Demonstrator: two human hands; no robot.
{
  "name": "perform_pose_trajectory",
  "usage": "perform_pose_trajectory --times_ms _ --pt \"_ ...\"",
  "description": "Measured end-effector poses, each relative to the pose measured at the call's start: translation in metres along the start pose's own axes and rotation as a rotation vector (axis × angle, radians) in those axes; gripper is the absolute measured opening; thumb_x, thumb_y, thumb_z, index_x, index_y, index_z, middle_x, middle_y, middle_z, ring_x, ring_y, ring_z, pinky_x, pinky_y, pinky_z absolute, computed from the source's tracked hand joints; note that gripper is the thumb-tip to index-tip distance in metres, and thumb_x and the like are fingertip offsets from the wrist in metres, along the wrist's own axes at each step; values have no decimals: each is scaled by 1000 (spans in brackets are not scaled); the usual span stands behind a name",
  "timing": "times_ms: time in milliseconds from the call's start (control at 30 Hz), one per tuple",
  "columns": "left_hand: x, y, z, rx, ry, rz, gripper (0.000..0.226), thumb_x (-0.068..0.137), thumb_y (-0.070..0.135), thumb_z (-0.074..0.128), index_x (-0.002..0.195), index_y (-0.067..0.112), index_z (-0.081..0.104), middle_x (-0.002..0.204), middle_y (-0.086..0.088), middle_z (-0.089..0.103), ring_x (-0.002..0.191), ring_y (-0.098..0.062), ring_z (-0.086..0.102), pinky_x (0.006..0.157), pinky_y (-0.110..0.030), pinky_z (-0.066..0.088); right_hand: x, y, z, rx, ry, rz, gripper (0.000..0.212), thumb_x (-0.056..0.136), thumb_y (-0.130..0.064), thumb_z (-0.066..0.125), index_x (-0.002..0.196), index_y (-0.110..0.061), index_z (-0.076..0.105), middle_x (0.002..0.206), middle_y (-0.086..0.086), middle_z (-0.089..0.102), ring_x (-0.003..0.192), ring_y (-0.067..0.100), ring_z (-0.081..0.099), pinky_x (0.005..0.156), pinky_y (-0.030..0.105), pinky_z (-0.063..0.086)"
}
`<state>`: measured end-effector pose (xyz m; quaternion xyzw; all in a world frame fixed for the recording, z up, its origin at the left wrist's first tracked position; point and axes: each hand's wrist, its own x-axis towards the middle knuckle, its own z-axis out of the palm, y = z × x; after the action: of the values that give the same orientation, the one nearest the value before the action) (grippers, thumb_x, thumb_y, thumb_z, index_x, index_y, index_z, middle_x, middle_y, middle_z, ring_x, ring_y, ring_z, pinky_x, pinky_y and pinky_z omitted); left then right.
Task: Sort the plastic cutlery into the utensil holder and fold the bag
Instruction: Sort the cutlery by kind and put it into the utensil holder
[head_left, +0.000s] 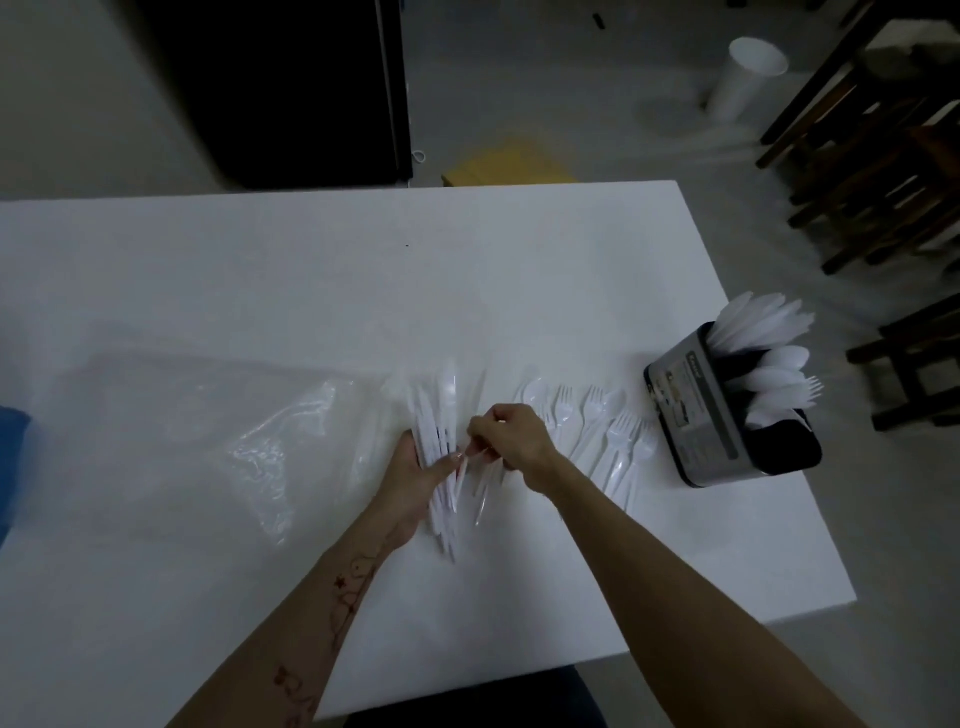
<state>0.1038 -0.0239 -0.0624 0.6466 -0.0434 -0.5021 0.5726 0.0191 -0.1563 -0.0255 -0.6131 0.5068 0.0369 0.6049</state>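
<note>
Left hand grips knife bundle — right hand pinches one

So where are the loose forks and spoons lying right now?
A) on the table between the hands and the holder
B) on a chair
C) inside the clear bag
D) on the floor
A: the loose forks and spoons lie on the table, between the right hand and the holder.

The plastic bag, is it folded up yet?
Not yet. The plastic bag lies spread out and crinkled on the table.
</note>
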Motion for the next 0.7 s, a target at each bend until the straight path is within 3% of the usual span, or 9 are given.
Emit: perform_pose_trajectory --times_ms 67,133,200,300,367,500,600,700 --pt "-1 -2 0 10 -48 -24 50 83 3 70 127 10 47 122 -9 63 111 -23 63 97 -40 50 -2 4 0 5 -19 0 15 87 -20 65 77 -9 65 73 4 75 49 6 58 39 17 33" --pt "-3 -4 0 10 -55 -34 56 80 -1 71 128 10 45 123 -7 63 113 -20 61 93 -34 51 -3 8 -1 12 19 -8 24 90 -29 67 79 -7 68 73 4 75 47 4 58 40 16 38" --pt "-7 -5 1 -31 -31 -25 54 80 -8 67 127 10 45 121 -8 63 109 -18 63 84 -25 54 -2 17 -2 -56 224 -3 34 93 -38 64 80 -6 68 72 4 71 55 9 62 52 22 48" --pt "-10 -9 0 -84 18 -14 54 82 -14 61 130 2 41 118 -16 63 105 -22 64 75 -22 57 -4 33 -5 -325 461 77 33 95 -45 57 94 -11 58 85 2 64 77 21 61 66 30 44" --pt "-12 -11 -1 -112 26 -31 51 84 -13 59 129 1 40 117 -19 62 100 -28 64 75 -24 58 -4 42 -6 -390 434 79 33 95 -45 57 102 -13 54 89 2 62 82 23 63 68 32 44" --pt "-17 -9 3 -159 35 -64 39 90 -13 51 119 10 38 110 -13 60 85 -22 64 70 -24 57 0 48 -15 -401 422 87 28 94 -36 57 106 -10 54 93 5 63 83 24 62 68 33 47" --pt "-19 -7 5 -214 35 -74 40 91 -13 49 123 7 36 113 -15 58 84 -21 62 75 -29 55 3 53 -24 -386 447 130 33 92 -34 59 111 -7 54 100 10 66 90 28 65 73 36 52" --pt "-22 -5 4 -219 4 -76 44 91 -13 49 128 7 38 113 -12 59 87 -21 63 81 -33 53 4 51 -22 -399 486 56 34 93 -38 60 108 -9 52 95 9 66 86 28 66 76 41 56"
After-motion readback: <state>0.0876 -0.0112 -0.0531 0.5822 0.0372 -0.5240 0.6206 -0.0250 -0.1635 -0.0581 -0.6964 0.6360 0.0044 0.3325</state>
